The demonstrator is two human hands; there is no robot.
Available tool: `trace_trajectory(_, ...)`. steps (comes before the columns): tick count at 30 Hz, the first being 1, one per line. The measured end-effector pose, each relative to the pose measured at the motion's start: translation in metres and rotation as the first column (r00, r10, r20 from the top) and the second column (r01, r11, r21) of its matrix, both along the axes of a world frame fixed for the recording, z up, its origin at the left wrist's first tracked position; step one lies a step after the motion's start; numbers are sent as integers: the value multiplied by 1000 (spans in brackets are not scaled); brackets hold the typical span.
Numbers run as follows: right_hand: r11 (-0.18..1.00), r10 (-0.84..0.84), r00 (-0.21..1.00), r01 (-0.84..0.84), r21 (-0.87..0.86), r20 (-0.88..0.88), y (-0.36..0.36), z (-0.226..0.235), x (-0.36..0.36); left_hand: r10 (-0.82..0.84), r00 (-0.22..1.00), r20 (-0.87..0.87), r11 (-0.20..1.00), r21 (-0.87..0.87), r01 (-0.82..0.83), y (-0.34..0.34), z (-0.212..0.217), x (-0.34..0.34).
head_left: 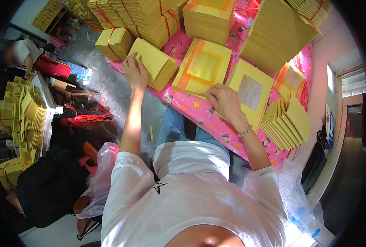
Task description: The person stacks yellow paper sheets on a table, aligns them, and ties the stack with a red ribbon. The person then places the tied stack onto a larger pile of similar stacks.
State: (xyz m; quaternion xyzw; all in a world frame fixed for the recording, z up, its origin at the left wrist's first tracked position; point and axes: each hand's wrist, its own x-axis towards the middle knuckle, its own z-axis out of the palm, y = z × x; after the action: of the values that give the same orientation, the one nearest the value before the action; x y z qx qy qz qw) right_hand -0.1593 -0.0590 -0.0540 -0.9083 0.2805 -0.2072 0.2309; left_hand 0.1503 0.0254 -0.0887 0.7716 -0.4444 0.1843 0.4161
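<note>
My left hand [135,75] lies on the near left edge of a thick stack of folded yellow paper [153,60], its fingers apart. To its right, a flat stack of yellow paper with an orange band and a gold foil square [200,66] rests on the table. My right hand [224,101] is at that stack's lower right corner, fingers curled together; whatever is between the fingertips is hidden. Beside it is another yellow stack with a silver foil square [250,91]. Farther right, a fanned bundle of folded yellow paper [285,123] stands on the table.
The pink patterned table cover [179,95] runs under the stacks. Tall yellow bundles tied with red string [138,19] and large yellow blocks [278,36] line the back. Another person [30,53] sits at the far left, by a table of yellow bundles [28,119]. Plastic bags [294,191] are at my right.
</note>
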Motion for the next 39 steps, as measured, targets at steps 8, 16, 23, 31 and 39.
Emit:
trace_trajectory(8, 983, -63, 998, 59, 176, 13, -8, 3, 1, -93, 993, 67, 994, -54, 97, 15, 25, -26)
trace_trajectory(16, 960, -97, 995, 100, 261, -23, -12, 6, 2, -408, 795, -448, 900, -53, 432, 36, 9, -106)
trace_trajectory(23, 953, -115, 992, 123, 278, -45, -13, 6, 2, -396, 770, -500, 897, -32, 440, 30, -14, -121)
trace_trajectory(31, 964, -102, 994, 105, 244, -25, -13, 3, 0, -217, 976, -9, 948, 237, 213, 27, 19, -133)
trace_trajectory(39, 991, -114, 971, 98, 88, 209, -11, 14, -1, -507, 854, 114, 837, 299, 458, -17, 24, -129)
